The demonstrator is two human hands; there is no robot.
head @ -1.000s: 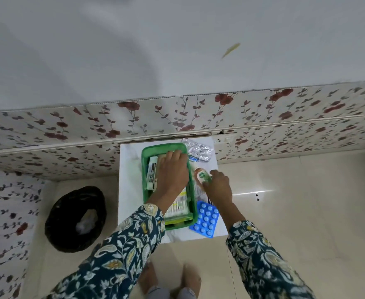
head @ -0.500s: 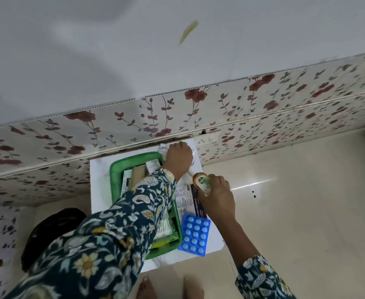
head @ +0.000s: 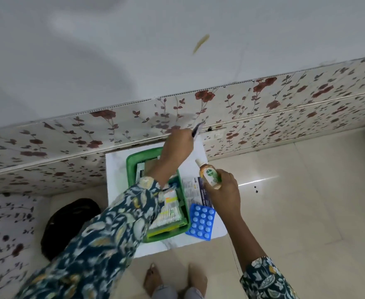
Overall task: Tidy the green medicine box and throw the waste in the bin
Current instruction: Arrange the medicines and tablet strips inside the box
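Note:
The green medicine box (head: 131, 169) sits on a small white table (head: 117, 190), filled with packets and strips. My left hand (head: 177, 147) is raised over the box's far right corner, closed on a crumpled silver foil packet (head: 197, 131) that sticks up from my fingers, blurred. My right hand (head: 222, 190) is to the right of the box, holding a small amber antiseptic bottle (head: 209, 175) with a white cap and green label, tilted. A blue blister pack (head: 201, 221) lies beside the box's near right corner.
A black bin (head: 69, 221) stands on the floor left of the table. A printed leaflet (head: 193, 186) lies between box and bottle. The floral-panelled wall (head: 263, 104) runs directly behind the table. My bare feet (head: 173, 279) are at the table's front.
My left hand left the box, reached to the table's far right corner, took the foil packet and lifted it. My right hand raised the bottle off the table.

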